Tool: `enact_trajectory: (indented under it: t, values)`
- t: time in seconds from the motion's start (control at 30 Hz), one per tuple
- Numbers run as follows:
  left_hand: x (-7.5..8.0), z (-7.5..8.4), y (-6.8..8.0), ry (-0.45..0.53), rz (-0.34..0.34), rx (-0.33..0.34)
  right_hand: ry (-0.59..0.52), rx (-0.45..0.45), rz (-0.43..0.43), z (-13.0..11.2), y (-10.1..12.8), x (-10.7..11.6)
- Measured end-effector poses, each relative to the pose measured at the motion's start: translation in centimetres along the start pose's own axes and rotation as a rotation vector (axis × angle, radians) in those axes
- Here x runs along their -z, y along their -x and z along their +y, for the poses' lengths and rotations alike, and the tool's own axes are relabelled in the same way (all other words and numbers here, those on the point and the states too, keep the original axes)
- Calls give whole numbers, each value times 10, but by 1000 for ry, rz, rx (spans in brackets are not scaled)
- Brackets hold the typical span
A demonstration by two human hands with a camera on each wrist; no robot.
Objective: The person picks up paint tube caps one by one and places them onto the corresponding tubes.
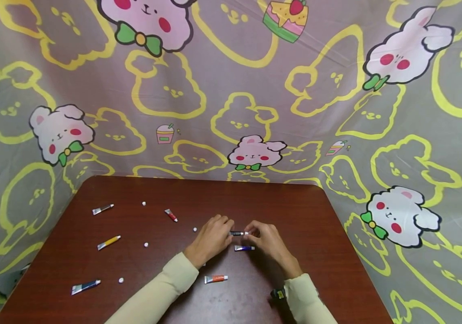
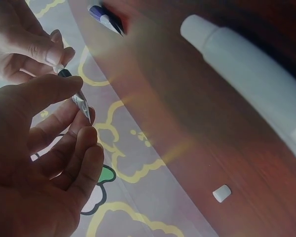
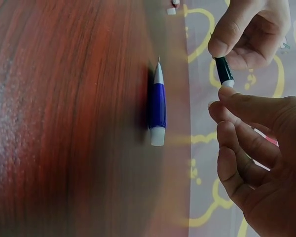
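Observation:
Above the middle of the brown table (image 1: 320, 234), both hands hold one small black paint tube (image 1: 236, 233). My left hand (image 1: 227, 230) grips the tube's body, with the crimped silver end (image 2: 84, 106) between thumb and fingers. My right hand (image 1: 252, 234) pinches the white cap (image 3: 228, 84) at the other end of the black tube (image 3: 224, 70). A purple tube (image 1: 244, 248) with its white cap on lies on the table just below the hands, and shows in the right wrist view as the purple tube (image 3: 157, 106).
Scattered tubes lie around: orange (image 1: 216, 279) near me, red (image 1: 170, 215), yellow (image 1: 108, 242), grey (image 1: 102, 209) and dark blue (image 1: 86, 286) to the left. Several loose white caps (image 1: 146, 245) dot the left half. A cartoon-print cloth (image 1: 231, 90) hangs behind and around the table.

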State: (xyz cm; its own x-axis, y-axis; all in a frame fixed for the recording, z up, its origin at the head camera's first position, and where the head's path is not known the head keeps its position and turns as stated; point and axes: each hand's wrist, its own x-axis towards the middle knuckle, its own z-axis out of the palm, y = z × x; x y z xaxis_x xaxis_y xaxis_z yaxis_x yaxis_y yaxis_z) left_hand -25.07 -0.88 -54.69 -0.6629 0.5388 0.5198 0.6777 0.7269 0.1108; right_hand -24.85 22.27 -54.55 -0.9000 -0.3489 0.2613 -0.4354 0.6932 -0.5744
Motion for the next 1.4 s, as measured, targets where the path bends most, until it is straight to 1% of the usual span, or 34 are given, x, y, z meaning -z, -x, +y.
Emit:
enact_trajectory:
  t: [0.47,0.73,1.0,1.2,1.4]
  values:
    - [2,0,3,11,-8,-5,14,4,-19,-5,-2,-4]
    - [4,-1,3,-2,-15,-14,19,-14,-40,-8,-3,-5]
    - [7,-2,4,13,-13,-31,36,14,-43,-6,-2,-6]
    - [9,-3,4,30,-28,-35,-12,29,-61,-4,0,-4]
    - [8,-4,3,31,-23,-47,0,57,-32,-5,1,-2]
